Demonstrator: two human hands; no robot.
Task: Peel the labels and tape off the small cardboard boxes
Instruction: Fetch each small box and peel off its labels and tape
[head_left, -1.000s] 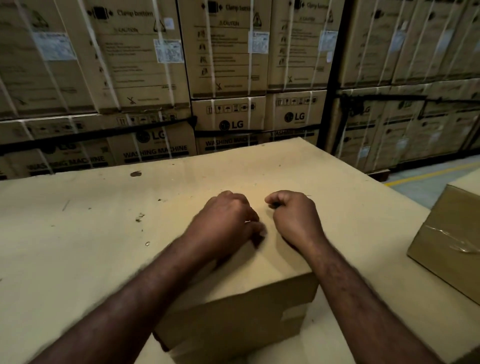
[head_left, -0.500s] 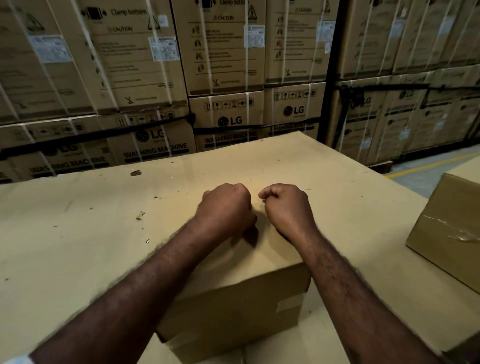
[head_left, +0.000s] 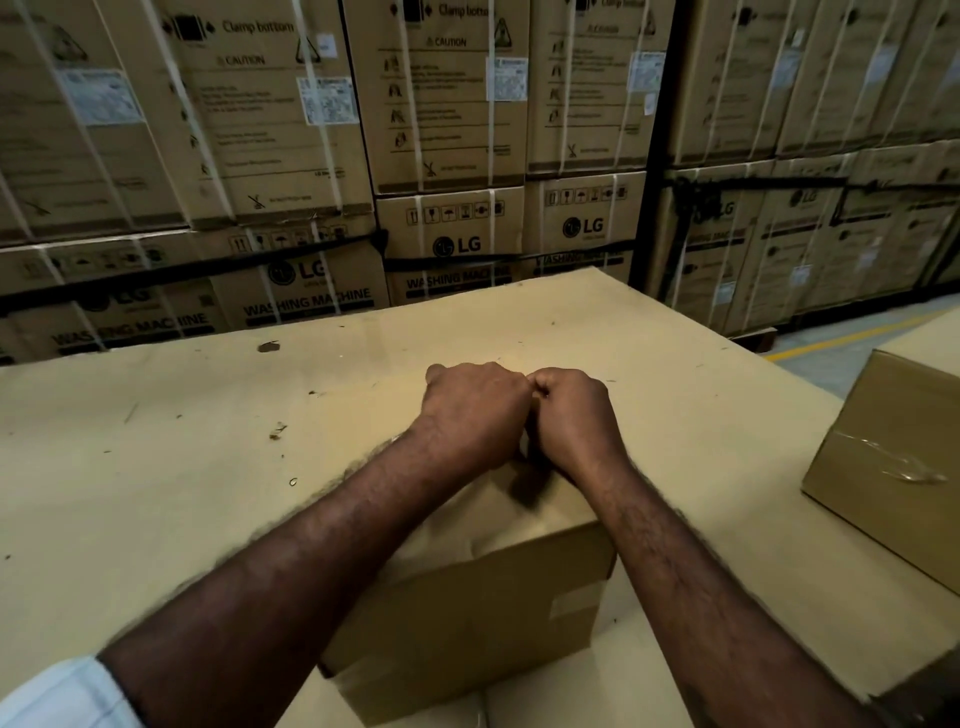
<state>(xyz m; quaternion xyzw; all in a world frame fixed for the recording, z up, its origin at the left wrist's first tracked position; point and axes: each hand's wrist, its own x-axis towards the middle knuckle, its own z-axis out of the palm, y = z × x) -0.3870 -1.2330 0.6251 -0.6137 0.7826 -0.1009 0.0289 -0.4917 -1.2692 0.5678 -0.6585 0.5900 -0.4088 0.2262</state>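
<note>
Touching atop the small box (head_left: 470, 603), left hand (head_left: 474, 411) and right hand (head_left: 572, 418) curl; grip unclear.

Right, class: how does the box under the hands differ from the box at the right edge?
The near box has the left hand and right hand on top; the right box is untouched. The right box shows crinkled clear tape; the near box a pale strip. Both are brown cardboard.
</note>
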